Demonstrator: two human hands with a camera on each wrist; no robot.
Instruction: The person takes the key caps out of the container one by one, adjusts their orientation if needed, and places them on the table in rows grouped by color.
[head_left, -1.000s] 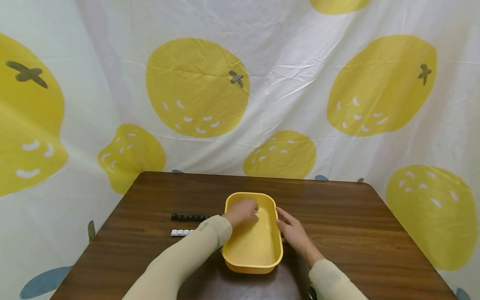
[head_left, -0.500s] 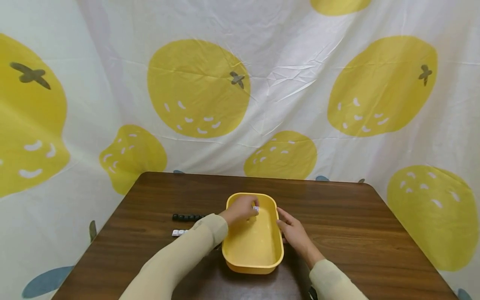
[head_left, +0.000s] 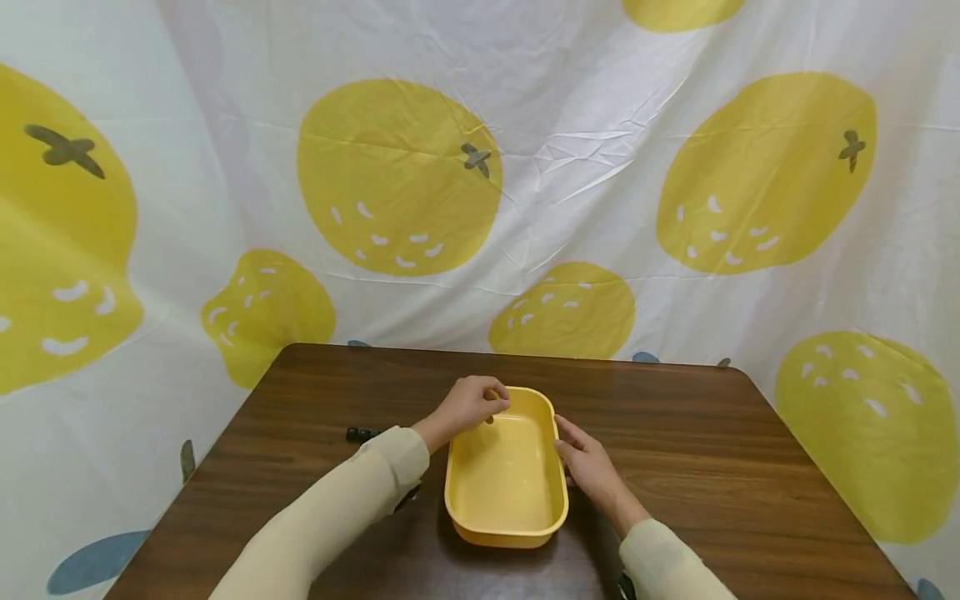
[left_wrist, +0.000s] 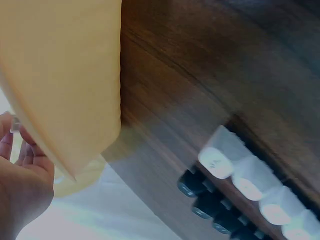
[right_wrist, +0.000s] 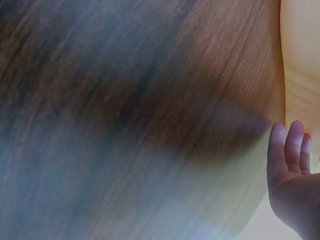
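Note:
My left hand [head_left: 467,404] is raised over the far left rim of a yellow plastic bin [head_left: 510,492]. Between its thumb and fingertip it pinches a small white keycap [left_wrist: 15,124], mostly covered by the fingers. My right hand [head_left: 596,471] rests along the bin's right side, its fingers straight against the outer wall [right_wrist: 302,65]. In the left wrist view, a row of white keycaps [left_wrist: 247,185] lies beside a row of black keycaps [left_wrist: 205,204]. From the head, my left sleeve hides the white row and most of the black one.
Everything stands on a dark wooden table [head_left: 712,467] with rounded far corners. A white cloth [head_left: 570,208] printed with yellow lemons hangs behind it.
My left hand has lifted out of the bin's inside with the white keycap and moved up and left to the rim. My right hand has stayed at the bin's side.

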